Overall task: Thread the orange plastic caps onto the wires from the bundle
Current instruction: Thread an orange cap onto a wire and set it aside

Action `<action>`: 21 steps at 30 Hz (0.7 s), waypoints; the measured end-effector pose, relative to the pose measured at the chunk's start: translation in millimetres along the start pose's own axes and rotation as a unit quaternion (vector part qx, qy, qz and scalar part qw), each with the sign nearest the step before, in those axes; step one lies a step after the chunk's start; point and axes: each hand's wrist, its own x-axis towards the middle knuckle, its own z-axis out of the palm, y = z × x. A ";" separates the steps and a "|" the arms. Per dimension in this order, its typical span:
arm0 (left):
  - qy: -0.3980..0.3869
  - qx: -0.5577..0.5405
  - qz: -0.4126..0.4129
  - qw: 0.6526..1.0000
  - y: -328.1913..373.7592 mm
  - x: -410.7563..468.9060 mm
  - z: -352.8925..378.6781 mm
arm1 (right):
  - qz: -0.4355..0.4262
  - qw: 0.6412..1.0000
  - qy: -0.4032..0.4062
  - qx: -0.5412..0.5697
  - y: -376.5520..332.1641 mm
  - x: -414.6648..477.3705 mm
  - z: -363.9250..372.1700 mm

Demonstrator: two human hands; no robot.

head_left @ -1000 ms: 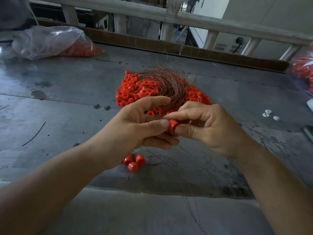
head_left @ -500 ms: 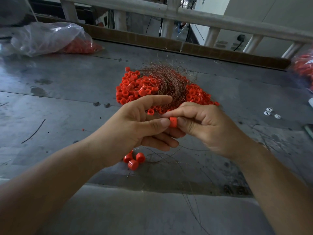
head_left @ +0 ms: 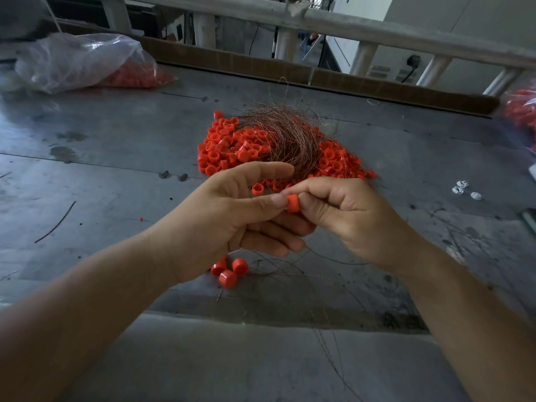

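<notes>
We log open tabletop [head_left: 101, 198] left of the cap pile [head_left: 226, 152]. The pile and wire bundle [head_left: 290, 137] block the centre. Three loose caps [head_left: 229, 271] and stray wires [head_left: 333, 274] clutter the near side. A plastic bag [head_left: 81, 62] occupies the far-left corner.

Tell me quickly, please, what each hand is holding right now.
Left hand: thumb tip meets the orange cap; whether it grips anything cannot be told.
Right hand: pinches the orange cap.
</notes>
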 end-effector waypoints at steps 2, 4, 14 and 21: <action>0.005 0.008 0.004 1.000 -0.1 -0.2 0.1 | -0.001 1.000 -0.001 0.009 -0.6 0.5 0.5; 0.010 0.020 0.007 1.000 -1.0 -0.5 0.6 | -0.005 1.000 0.001 0.007 -0.5 1.3 0.3; 0.043 0.211 0.073 0.974 -5.8 -4.0 9.7 | -0.073 0.975 0.019 -0.207 -1.5 -0.7 11.4; 0.022 0.160 0.083 0.983 -5.2 -5.1 7.9 | -0.075 0.978 0.032 -0.191 -5.4 -1.6 12.4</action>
